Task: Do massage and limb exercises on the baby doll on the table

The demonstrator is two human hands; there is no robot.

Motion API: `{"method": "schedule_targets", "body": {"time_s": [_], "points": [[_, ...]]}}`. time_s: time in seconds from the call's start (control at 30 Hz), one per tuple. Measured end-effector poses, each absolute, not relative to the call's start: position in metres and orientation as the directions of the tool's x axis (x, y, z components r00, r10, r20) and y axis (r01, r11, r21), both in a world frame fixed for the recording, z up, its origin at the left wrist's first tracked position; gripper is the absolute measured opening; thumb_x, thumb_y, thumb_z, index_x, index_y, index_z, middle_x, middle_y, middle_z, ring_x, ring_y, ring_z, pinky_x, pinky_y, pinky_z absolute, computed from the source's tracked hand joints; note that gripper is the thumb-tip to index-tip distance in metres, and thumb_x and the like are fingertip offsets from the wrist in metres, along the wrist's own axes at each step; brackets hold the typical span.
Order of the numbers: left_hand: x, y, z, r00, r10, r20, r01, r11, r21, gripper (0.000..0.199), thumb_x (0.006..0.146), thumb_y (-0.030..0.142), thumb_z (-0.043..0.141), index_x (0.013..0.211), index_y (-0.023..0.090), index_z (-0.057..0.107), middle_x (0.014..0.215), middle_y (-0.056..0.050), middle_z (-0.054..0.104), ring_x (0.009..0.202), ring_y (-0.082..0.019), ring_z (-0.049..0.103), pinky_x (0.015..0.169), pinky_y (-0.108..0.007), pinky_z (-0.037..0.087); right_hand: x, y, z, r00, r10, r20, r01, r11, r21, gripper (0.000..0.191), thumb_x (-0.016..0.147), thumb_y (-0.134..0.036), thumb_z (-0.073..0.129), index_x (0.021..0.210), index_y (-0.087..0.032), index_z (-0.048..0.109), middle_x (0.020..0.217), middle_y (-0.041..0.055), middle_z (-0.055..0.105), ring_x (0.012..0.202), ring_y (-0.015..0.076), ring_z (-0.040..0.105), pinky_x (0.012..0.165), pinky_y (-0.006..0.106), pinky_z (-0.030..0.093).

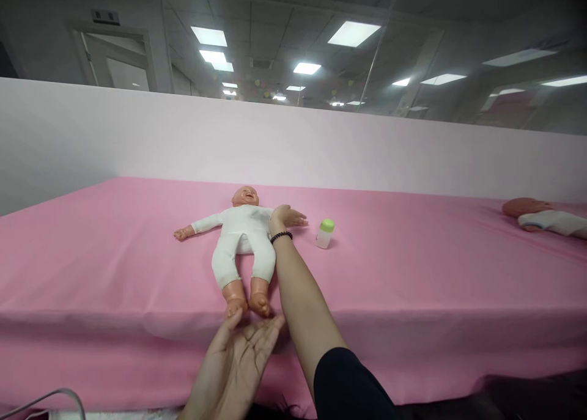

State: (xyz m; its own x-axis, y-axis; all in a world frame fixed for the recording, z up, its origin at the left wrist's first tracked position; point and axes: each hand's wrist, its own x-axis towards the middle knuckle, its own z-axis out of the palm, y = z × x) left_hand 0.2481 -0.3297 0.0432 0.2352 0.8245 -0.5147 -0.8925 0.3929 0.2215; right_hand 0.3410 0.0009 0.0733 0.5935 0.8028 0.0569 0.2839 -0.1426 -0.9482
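Note:
A baby doll (pixel 245 230) in a white cloth suit lies on its back on the pink-covered table (pixel 403 273), feet towards me. My left hand (pixel 243 356) is open, palm up, just below the doll's feet at the table's front edge; whether it touches them I cannot tell. Over the doll's arm on the right side rests my right hand (pixel 287 216), fingers stretched out, with a dark beaded bracelet (pixel 281 236) at the wrist. Nothing shows in its grasp. A small translucent bottle (pixel 323 239) with a green cap stands to the right of that hand.
Another doll (pixel 534 212) lies at the far right of the table. Behind runs a low white partition (pixel 293 148) with glass above it. A pale, curved cord or tube (pixel 68 392) shows at the lower left.

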Motion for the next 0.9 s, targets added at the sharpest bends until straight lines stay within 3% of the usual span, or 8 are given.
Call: {"method": "schedule_targets", "body": {"time_s": [0.1, 0.17, 0.27, 0.37, 0.53, 0.73, 0.83, 0.9], "points": [[0.241, -0.338, 0.028, 0.444, 0.835, -0.324, -0.799, 0.533, 0.279, 0.067, 0.102, 0.031, 0.051, 0.151, -0.014, 0.039, 0.139, -0.035, 0.062, 0.142, -0.033, 0.055, 0.117, -0.036, 0.047, 0.34, 0.005, 0.063, 0.741, 0.644, 0.19, 0.365, -0.149, -0.919, 0.064, 0.101, -0.021, 0.018, 0.161, -0.003, 0.032, 0.161, 0.0332, 0.036, 0.159, 0.0375, 0.022, 0.124, 0.065, 0.015], [0.234, -0.343, 0.02, 0.59, 0.797, -0.13, -0.714, 0.59, 0.376, 0.067, 0.098, 0.037, 0.057, 0.148, -0.007, 0.05, 0.151, -0.03, 0.055, 0.15, -0.035, 0.045, 0.124, -0.04, 0.037, 0.342, 0.007, 0.052, 0.613, 0.69, 0.384, 0.562, -0.039, -0.826, 0.065, 0.103, -0.026, 0.022, 0.164, -0.004, 0.026, 0.166, 0.0297, 0.031, 0.16, 0.0356, 0.017, 0.125, 0.06, 0.016], [0.226, -0.351, 0.023, 0.687, 0.725, 0.042, -0.622, 0.558, 0.549, 0.063, 0.094, 0.046, 0.06, 0.147, 0.01, 0.06, 0.161, -0.019, 0.049, 0.154, -0.037, 0.037, 0.126, -0.048, 0.03, 0.346, 0.01, 0.037, 0.232, 0.894, 0.383, 0.768, 0.073, -0.636, 0.055, 0.105, -0.028, 0.027, 0.147, -0.008, 0.056, 0.152, 0.023, 0.055, 0.15, 0.0324, 0.039, 0.126, 0.052, 0.014], [0.219, -0.346, 0.047, 0.612, 0.784, 0.103, -0.614, 0.389, 0.687, 0.058, 0.097, 0.047, 0.054, 0.147, 0.018, 0.062, 0.161, -0.014, 0.05, 0.152, -0.038, 0.041, 0.125, -0.055, 0.028, 0.349, 0.009, 0.029, 0.031, 0.971, 0.237, 0.823, 0.11, -0.557, 0.05, 0.106, -0.026, 0.027, 0.117, -0.013, 0.073, 0.128, 0.0175, 0.073, 0.126, 0.0271, 0.061, 0.125, 0.049, 0.013], [0.194, -0.276, 0.113, 0.217, 0.946, 0.239, -0.526, -0.093, 0.845, 0.048, 0.087, 0.037, 0.066, 0.131, 0.019, 0.069, 0.156, -0.012, 0.055, 0.147, -0.037, 0.045, 0.122, -0.051, 0.034, 0.35, 0.001, 0.029, 0.003, 0.968, 0.252, 0.851, 0.13, -0.51, 0.048, 0.107, -0.023, 0.025, 0.11, -0.013, 0.073, 0.122, 0.0191, 0.074, 0.12, 0.0271, 0.064, 0.121, 0.051, 0.016], [0.176, -0.11, 0.156, -0.253, 0.967, 0.037, -0.55, -0.175, 0.817, 0.024, 0.085, 0.026, 0.06, 0.106, 0.015, 0.061, 0.113, -0.013, 0.064, 0.104, -0.021, 0.064, 0.092, -0.031, 0.052, 0.356, 0.019, 0.043, -0.056, 0.985, 0.161, 0.894, 0.121, -0.431, 0.049, 0.108, -0.036, 0.028, 0.116, -0.015, 0.072, 0.127, 0.0187, 0.073, 0.123, 0.034, 0.064, 0.113, 0.054, 0.032], [0.18, -0.034, 0.143, -0.317, 0.933, -0.171, -0.509, -0.015, 0.861, 0.023, 0.083, 0.027, 0.065, 0.1, 0.019, 0.053, 0.093, -0.006, 0.055, 0.083, -0.019, 0.059, 0.078, -0.031, 0.052, 0.362, 0.036, 0.055, -0.027, 0.997, 0.07, 0.827, 0.062, -0.559, 0.055, 0.105, -0.05, 0.031, 0.121, -0.014, 0.069, 0.13, 0.0221, 0.07, 0.123, 0.038, 0.065, 0.108, 0.053, 0.04], [0.181, 0.003, 0.128, -0.363, 0.909, -0.206, -0.441, 0.027, 0.897, 0.026, 0.083, 0.032, 0.067, 0.102, 0.021, 0.052, 0.097, -0.006, 0.055, 0.09, -0.022, 0.06, 0.08, -0.034, 0.052, 0.361, 0.05, 0.06, 0.013, 0.999, 0.049, 0.707, 0.025, -0.707, 0.064, 0.104, -0.057, 0.027, 0.13, -0.012, 0.063, 0.133, 0.024, 0.067, 0.124, 0.0396, 0.064, 0.106, 0.051, 0.044]]}}
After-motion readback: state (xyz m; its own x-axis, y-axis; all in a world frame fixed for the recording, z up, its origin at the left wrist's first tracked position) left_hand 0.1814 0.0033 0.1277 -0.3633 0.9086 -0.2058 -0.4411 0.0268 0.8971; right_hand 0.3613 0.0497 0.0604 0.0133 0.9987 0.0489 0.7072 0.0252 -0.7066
